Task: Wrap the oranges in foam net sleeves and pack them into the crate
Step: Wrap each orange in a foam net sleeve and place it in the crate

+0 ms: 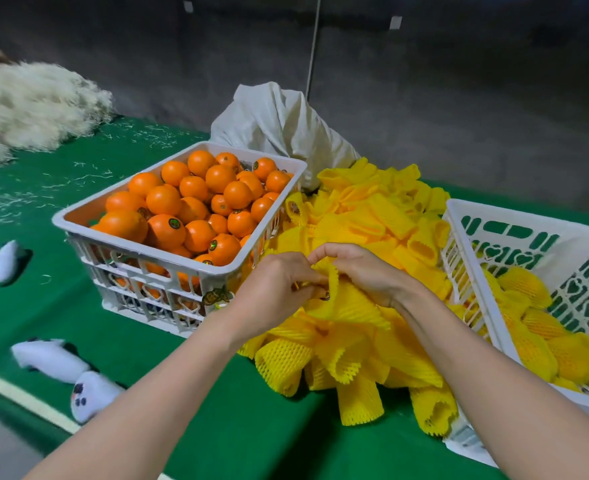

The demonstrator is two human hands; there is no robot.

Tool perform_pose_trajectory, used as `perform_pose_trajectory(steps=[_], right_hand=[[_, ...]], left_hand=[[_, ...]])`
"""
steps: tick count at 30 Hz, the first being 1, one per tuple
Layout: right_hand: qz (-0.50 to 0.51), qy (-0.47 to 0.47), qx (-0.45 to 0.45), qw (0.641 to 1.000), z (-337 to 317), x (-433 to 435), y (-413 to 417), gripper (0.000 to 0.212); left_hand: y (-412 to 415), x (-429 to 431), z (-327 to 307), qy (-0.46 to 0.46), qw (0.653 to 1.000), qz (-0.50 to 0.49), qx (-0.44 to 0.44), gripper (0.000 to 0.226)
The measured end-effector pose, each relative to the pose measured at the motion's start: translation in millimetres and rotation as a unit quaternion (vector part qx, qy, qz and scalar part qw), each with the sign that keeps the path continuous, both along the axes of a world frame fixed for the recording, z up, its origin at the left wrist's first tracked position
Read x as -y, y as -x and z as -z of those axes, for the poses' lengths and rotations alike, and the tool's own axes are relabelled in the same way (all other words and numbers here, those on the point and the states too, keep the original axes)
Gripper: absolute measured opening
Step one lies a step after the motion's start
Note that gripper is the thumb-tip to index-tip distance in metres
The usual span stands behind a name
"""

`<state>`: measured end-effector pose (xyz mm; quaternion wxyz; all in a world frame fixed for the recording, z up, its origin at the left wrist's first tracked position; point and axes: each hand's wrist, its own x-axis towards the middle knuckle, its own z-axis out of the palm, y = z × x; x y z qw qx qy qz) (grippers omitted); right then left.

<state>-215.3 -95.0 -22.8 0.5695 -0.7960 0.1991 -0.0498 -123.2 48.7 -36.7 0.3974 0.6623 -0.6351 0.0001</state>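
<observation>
A white slatted crate (78,225) on the green table holds several bare oranges (196,202). To its right lies a heap of yellow foam net sleeves (366,216). Over the heap's near side, my left hand (275,289) and my right hand (362,268) both grip one yellow sleeve (331,282) at its open rim, fingers curled into it. An orange's sticker shows just inside that sleeve; the fruit itself is mostly hidden. At the right, a second white crate (515,216) tilts toward me and holds several sleeved oranges (528,337).
A grey-white sack (279,123) stands behind the crates. A pile of pale shredded fibre (33,105) covers the table's far left, with loose strands scattered nearby. Small white plush toys (50,358) lie along the near left edge of the green cloth.
</observation>
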Motion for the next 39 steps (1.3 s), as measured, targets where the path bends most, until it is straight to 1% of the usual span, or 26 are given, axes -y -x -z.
perform_pose_trajectory(steps=[2, 3, 6, 8, 12, 14, 16, 17, 19, 20, 22, 23, 24, 25, 27, 29, 30, 32, 34, 35, 37, 39], right_hand=[[-0.010, -0.029, -0.005, 1.000, 0.9, -2.9, -2.7, 0.033], [-0.015, -0.021, -0.012, 1.000, 1.6, -3.8, -4.1, 0.034], [-0.037, 0.082, -0.035, 0.995, 1.6, -7.4, -7.0, 0.043], [-0.060, 0.128, -0.041, 0.989, 0.3, -10.9, -8.5, 0.043], [-0.080, 0.133, -0.035, 0.987, -6.3, -16.5, -7.1, 0.045], [-0.089, 0.132, -0.043, 0.986, -6.9, -15.3, -6.6, 0.043], [-0.094, 0.131, -0.081, 0.984, -6.7, -14.1, -8.0, 0.044], [-0.095, 0.129, -0.100, 0.982, -5.9, -14.3, -8.4, 0.045], [-0.087, 0.114, -0.103, 0.984, -5.9, -15.1, -7.7, 0.039], [-0.078, 0.076, -0.090, 0.990, -6.1, -13.5, -7.1, 0.033], [-0.041, -0.041, -0.059, 0.997, -6.3, -11.4, -4.6, 0.024], [-0.036, -0.064, -0.049, 0.996, -6.5, -9.7, -3.4, 0.023], [-0.038, -0.064, -0.043, 0.996, -6.5, -7.9, -2.5, 0.026], [-0.042, -0.065, -0.037, 0.996, -6.7, -7.7, -2.1, 0.030], [-0.050, -0.100, -0.033, 0.993, -6.9, -9.7, -0.3, 0.036], [-0.062, -0.185, -0.019, 0.981, -6.1, -11.3, 3.8, 0.031], [-0.069, -0.237, -0.008, 0.969, -4.8, -11.7, 6.1, 0.028], [-0.071, -0.329, 0.013, 0.941, 0.3, -11.7, 8.4, 0.028], [-0.073, -0.386, 0.001, 0.920, 4.2, -13.2, 7.1, 0.029], [-0.082, -0.402, -0.016, 0.912, 5.0, -14.5, 5.9, 0.030], [-0.106, -0.404, -0.050, 0.907, 5.3, -16.9, 3.4, 0.034], [-0.123, -0.387, -0.076, 0.911, 4.9, -20.2, 1.8, 0.034]], left_hand=[[2.9, -4.2, 0.8, 0.001, 0.999, -0.021, 0.040, 0.017], [4.8, -5.9, 0.5, -0.005, 0.998, -0.029, 0.062, 0.019], [9.1, -8.5, -3.7, 0.002, 0.992, -0.045, 0.118, 0.021], [11.5, -9.1, -9.3, 0.020, 0.987, -0.054, 0.149, 0.017], [15.1, -8.7, -12.1, 0.054, 0.976, -0.060, 0.203, 0.009], [15.2, -8.1, -9.9, 0.068, 0.976, -0.051, 0.199, 0.008], [15.4, -6.9, -8.8, 0.064, 0.985, -0.033, 0.155, 0.007], [15.4, -6.5, -8.7, 0.050, 0.991, -0.024, 0.119, 0.006], [12.9, -6.4, -7.5, 0.018, 0.999, -0.010, 0.034, 0.006], [9.9, -6.7, -6.4, 0.008, 1.000, -0.008, -0.006, 0.008], [3.3, -8.3, -3.2, 0.017, 0.997, -0.041, -0.062, 0.011], [0.7, -9.6, -1.3, 0.030, 0.993, -0.075, -0.083, 0.019], [-0.9, -10.5, 0.5, 0.042, 0.988, -0.112, -0.094, 0.024], [-0.4, -11.0, 1.0, 0.052, 0.984, -0.142, -0.093, 0.023], [2.1, -11.4, 2.0, 0.080, 0.981, -0.160, -0.074, 0.010], [4.7, -14.0, 1.6, 0.117, 0.983, -0.132, -0.048, 0.009], [6.8, -15.9, 0.9, 0.132, 0.983, -0.114, -0.050, 0.011], [11.5, -19.3, 0.7, 0.148, 0.980, -0.088, -0.104, 0.012], [16.3, -21.0, 3.3, 0.146, 0.971, -0.082, -0.172, 0.017], [18.2, -21.9, 5.7, 0.141, 0.967, -0.082, -0.198, 0.019], [20.1, -24.8, 11.1, 0.131, 0.955, -0.076, -0.255, 0.023], [20.8, -26.6, 19.2, 0.128, 0.931, -0.075, -0.335, 0.019]])
